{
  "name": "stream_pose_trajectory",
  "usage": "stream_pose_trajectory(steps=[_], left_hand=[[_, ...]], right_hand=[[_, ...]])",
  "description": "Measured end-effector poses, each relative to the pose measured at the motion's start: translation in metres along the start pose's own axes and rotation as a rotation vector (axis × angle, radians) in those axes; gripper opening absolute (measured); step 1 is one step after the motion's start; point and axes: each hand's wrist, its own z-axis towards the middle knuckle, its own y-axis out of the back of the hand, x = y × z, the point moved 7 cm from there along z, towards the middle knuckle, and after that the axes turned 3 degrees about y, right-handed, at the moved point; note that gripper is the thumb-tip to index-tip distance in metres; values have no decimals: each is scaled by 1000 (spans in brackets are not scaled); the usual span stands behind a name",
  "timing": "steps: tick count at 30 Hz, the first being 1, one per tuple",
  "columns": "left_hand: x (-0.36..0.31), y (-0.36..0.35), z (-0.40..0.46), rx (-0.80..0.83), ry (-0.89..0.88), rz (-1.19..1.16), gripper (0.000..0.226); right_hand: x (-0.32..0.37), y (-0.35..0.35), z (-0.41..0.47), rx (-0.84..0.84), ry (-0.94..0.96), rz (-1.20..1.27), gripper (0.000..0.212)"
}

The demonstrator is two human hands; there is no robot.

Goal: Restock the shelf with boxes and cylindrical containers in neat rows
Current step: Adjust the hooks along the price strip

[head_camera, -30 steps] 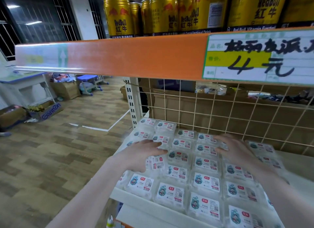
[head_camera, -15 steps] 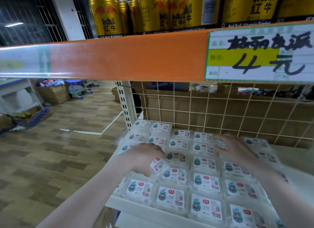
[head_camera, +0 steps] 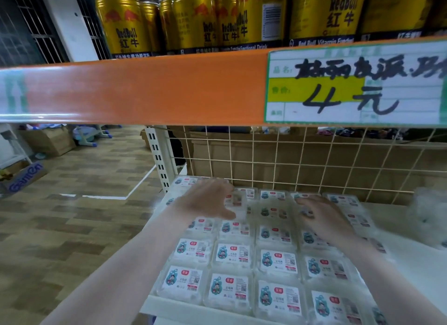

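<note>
Rows of small clear plastic boxes with white labels cover the white lower shelf. My left hand reaches toward the back left rows. It holds one blurred box between its thumb and outstretched fingers. My right hand lies with fingers spread over boxes in the middle right rows and grips nothing. Gold Red Bull cans stand in rows on the upper shelf.
The orange shelf edge with a handwritten price tag hangs just above my hands. A wire grid backs the lower shelf, a white upright stands at its left. Cardboard boxes sit on the wooden floor.
My left hand gripped a box from the left rows and carried it toward the back. My right hand stayed spread over the boxes. The view tilted up a little.
</note>
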Motion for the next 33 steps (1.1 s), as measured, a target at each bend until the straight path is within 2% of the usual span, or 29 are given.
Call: stream_pose_trajectory(steps=[5,10,14,21,29,33], left_hand=[[-18,6,45,-11,-23,130,50],[-18,-3,76,58,73,146,53],[-12,-16,89,76,60,200,61],[-5,-29,100,140,63,242,61],[0,-38,103,188,37,149,58],[7,-37,101,223,37,62,65]], right_hand=[[-7,8,-7,-61,-76,-28,45],[-13,17,-15,-132,-118,-73,41],[-21,17,-21,-140,-152,-58,39],[-29,17,-25,-122,-156,-40,37],[-29,19,-28,-107,-136,-39,36],[-27,20,-29,-100,-141,-35,36]])
